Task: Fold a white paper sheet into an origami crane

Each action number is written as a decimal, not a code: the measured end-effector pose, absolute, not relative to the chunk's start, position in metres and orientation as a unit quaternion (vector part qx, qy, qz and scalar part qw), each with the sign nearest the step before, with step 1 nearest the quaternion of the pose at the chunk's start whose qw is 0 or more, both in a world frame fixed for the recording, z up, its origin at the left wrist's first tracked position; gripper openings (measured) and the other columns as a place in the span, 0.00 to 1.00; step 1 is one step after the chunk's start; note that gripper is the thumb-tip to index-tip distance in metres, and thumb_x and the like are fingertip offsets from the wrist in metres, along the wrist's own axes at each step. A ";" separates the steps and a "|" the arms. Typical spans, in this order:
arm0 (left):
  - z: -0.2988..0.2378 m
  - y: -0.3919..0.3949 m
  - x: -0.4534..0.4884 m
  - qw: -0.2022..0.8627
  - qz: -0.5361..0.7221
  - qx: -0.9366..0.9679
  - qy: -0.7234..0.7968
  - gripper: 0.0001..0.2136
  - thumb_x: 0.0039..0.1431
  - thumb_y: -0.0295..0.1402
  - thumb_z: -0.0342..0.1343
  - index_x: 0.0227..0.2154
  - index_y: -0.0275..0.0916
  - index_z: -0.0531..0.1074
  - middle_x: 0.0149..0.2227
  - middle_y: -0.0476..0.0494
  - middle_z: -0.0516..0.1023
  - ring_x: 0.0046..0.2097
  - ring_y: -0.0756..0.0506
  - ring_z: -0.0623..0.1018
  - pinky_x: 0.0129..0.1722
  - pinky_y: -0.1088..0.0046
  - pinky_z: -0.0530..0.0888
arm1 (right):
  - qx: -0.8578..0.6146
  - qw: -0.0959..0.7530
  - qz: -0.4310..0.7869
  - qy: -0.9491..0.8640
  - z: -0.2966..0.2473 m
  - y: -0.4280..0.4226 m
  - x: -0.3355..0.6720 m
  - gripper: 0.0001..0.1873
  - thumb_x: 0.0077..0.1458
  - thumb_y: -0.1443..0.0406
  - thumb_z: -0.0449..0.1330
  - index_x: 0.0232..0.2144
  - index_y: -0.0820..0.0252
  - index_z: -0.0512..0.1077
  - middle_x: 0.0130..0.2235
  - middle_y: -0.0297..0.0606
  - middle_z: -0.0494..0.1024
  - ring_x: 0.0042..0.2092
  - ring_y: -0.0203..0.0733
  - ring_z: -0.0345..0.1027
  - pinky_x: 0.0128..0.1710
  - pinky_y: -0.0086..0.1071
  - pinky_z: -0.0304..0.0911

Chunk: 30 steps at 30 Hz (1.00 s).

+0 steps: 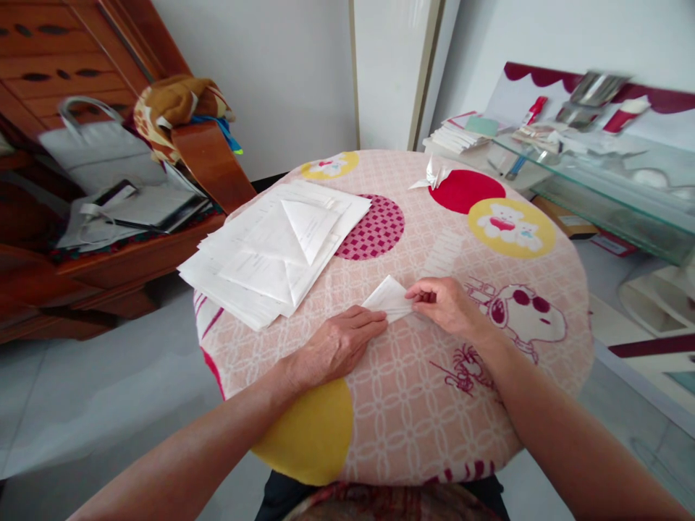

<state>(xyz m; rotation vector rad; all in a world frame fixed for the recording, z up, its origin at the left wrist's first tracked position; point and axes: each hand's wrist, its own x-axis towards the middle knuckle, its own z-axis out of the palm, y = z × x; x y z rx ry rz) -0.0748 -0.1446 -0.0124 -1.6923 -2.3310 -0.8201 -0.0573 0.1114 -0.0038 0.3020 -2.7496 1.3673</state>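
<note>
A small piece of folded white paper (389,297) lies on the round table, one corner pointing away from me. My left hand (342,339) rests over its lower left part, fingers stretched out and lying flat on the paper. At the paper's right corner, my right hand (441,302) is closed, thumb and fingertips pinching the edge. The palm side of my left hand is hidden. To the left is a stack of printed white sheets (244,253), with folded paper pieces (312,224) on top. Farther back stands a folded white paper crane (433,174).
A patterned cloth (402,405) covers the round table. On the right, a glass shelf (597,195) with metal bowls (597,90) stands close to the table. A wooden bench (135,253) on the left carries a grey bag (103,152) and a brown-and-white cloth (174,108).
</note>
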 end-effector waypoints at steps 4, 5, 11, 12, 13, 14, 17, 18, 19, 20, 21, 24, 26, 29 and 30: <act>-0.014 -0.141 -0.076 0.077 -0.258 -0.566 -0.779 0.15 0.66 0.23 0.47 0.52 0.34 0.71 0.50 0.36 0.78 0.51 0.43 0.77 0.50 0.62 0.77 | 0.095 0.015 0.448 -0.889 0.002 0.115 -0.057 0.10 0.47 0.73 0.59 0.32 0.63 0.78 0.26 0.33 0.77 0.27 0.35 0.69 0.28 0.28 0.62; -0.014 -0.139 -0.076 0.082 -0.250 -0.565 -0.782 0.15 0.67 0.25 0.47 0.53 0.35 0.70 0.49 0.37 0.78 0.49 0.43 0.77 0.49 0.63 0.77 | 0.092 0.009 0.448 -0.889 0.004 0.116 -0.057 0.10 0.47 0.73 0.59 0.32 0.63 0.78 0.25 0.33 0.77 0.27 0.35 0.69 0.28 0.28 0.62; -0.012 -0.127 -0.072 0.090 -0.142 -0.545 -0.822 0.16 0.67 0.35 0.52 0.56 0.37 0.68 0.43 0.40 0.77 0.43 0.43 0.76 0.45 0.63 0.77 | 0.073 0.000 0.434 -0.898 0.009 0.115 -0.059 0.13 0.45 0.74 0.58 0.33 0.63 0.79 0.26 0.34 0.78 0.28 0.36 0.70 0.29 0.29 0.62; -0.011 -0.125 -0.072 0.087 -0.126 -0.541 -0.827 0.17 0.67 0.35 0.53 0.56 0.37 0.68 0.42 0.40 0.76 0.42 0.43 0.76 0.44 0.63 0.76 | 0.072 0.001 0.426 -0.902 0.009 0.115 -0.059 0.14 0.45 0.75 0.57 0.33 0.63 0.79 0.27 0.34 0.78 0.28 0.36 0.70 0.30 0.29 0.62; -0.009 -0.123 -0.071 0.086 -0.113 -0.539 -0.830 0.17 0.67 0.36 0.53 0.56 0.38 0.67 0.41 0.41 0.76 0.41 0.43 0.75 0.43 0.64 0.76 | 0.070 0.003 0.418 -0.906 0.008 0.115 -0.059 0.14 0.45 0.75 0.57 0.33 0.63 0.79 0.27 0.34 0.79 0.29 0.37 0.71 0.30 0.29 0.62; -0.008 -0.122 -0.070 0.086 -0.101 -0.538 -0.833 0.17 0.66 0.36 0.54 0.56 0.38 0.67 0.41 0.42 0.75 0.40 0.43 0.74 0.43 0.64 0.76 | 0.069 0.005 0.410 -0.910 0.007 0.114 -0.059 0.14 0.45 0.76 0.57 0.33 0.63 0.79 0.27 0.34 0.79 0.29 0.37 0.71 0.31 0.29 0.62; -0.005 -0.118 -0.068 0.092 -0.068 -0.537 -0.836 0.16 0.66 0.38 0.54 0.54 0.39 0.68 0.39 0.43 0.73 0.39 0.44 0.73 0.41 0.65 0.74 | 0.065 0.011 0.384 -0.921 0.006 0.113 -0.059 0.15 0.44 0.77 0.56 0.32 0.62 0.78 0.27 0.35 0.79 0.29 0.37 0.71 0.30 0.29 0.61; -0.005 -0.118 -0.067 0.095 -0.058 -0.537 -0.836 0.15 0.67 0.37 0.53 0.54 0.39 0.68 0.38 0.43 0.73 0.39 0.44 0.72 0.41 0.66 0.73 | 0.064 0.014 0.377 -0.924 0.006 0.112 -0.059 0.15 0.44 0.78 0.56 0.32 0.62 0.78 0.27 0.35 0.79 0.29 0.37 0.71 0.30 0.29 0.61; -0.004 -0.117 -0.067 0.097 -0.051 -0.536 -0.837 0.15 0.67 0.37 0.53 0.53 0.40 0.68 0.38 0.43 0.72 0.38 0.44 0.72 0.40 0.66 0.73 | 0.063 0.015 0.371 -0.927 0.006 0.112 -0.059 0.15 0.44 0.78 0.56 0.32 0.62 0.78 0.27 0.35 0.79 0.29 0.37 0.71 0.30 0.29 0.61; -0.004 -0.117 -0.066 0.098 -0.047 -0.536 -0.837 0.14 0.67 0.37 0.52 0.53 0.40 0.68 0.37 0.43 0.72 0.38 0.44 0.72 0.40 0.67 0.73 | 0.061 0.016 0.367 -0.928 0.006 0.112 -0.059 0.15 0.44 0.78 0.56 0.32 0.62 0.78 0.27 0.35 0.79 0.29 0.37 0.71 0.30 0.29 0.61; -0.004 -0.117 -0.066 0.098 -0.047 -0.535 -0.838 0.14 0.67 0.36 0.52 0.53 0.40 0.68 0.37 0.43 0.72 0.38 0.44 0.72 0.40 0.67 0.72 | 0.059 0.016 0.368 -0.928 0.007 0.112 -0.059 0.15 0.44 0.78 0.56 0.32 0.62 0.78 0.27 0.35 0.79 0.29 0.37 0.71 0.30 0.29 0.61; -0.005 -0.117 -0.066 0.096 -0.057 -0.534 -0.838 0.15 0.68 0.37 0.51 0.54 0.39 0.67 0.38 0.42 0.72 0.39 0.43 0.71 0.40 0.66 0.72 | 0.058 0.014 0.378 -0.924 0.009 0.111 -0.057 0.14 0.45 0.77 0.57 0.32 0.61 0.78 0.28 0.35 0.80 0.30 0.38 0.72 0.31 0.29 0.61; -0.005 -0.117 -0.066 0.095 -0.061 -0.533 -0.839 0.16 0.68 0.37 0.52 0.54 0.39 0.67 0.39 0.42 0.72 0.39 0.43 0.71 0.40 0.66 0.72 | 0.061 0.013 0.383 -0.922 0.010 0.110 -0.056 0.11 0.47 0.75 0.58 0.32 0.61 0.77 0.29 0.35 0.80 0.31 0.39 0.72 0.31 0.30 0.62; -0.006 -0.117 -0.066 0.096 -0.053 -0.531 -0.840 0.16 0.67 0.37 0.53 0.55 0.40 0.67 0.38 0.43 0.72 0.39 0.43 0.71 0.40 0.65 0.72 | 0.047 0.014 0.356 -0.933 0.011 0.105 -0.054 0.06 0.48 0.72 0.62 0.31 0.60 0.77 0.28 0.35 0.79 0.30 0.39 0.71 0.31 0.31 0.60; -0.006 -0.117 -0.066 0.099 -0.051 -0.532 -0.840 0.16 0.67 0.36 0.53 0.55 0.40 0.67 0.38 0.43 0.72 0.39 0.42 0.71 0.40 0.65 0.72 | 0.041 0.016 0.337 -0.941 0.012 0.103 -0.054 0.05 0.47 0.71 0.64 0.31 0.60 0.76 0.28 0.35 0.78 0.30 0.39 0.70 0.31 0.31 0.60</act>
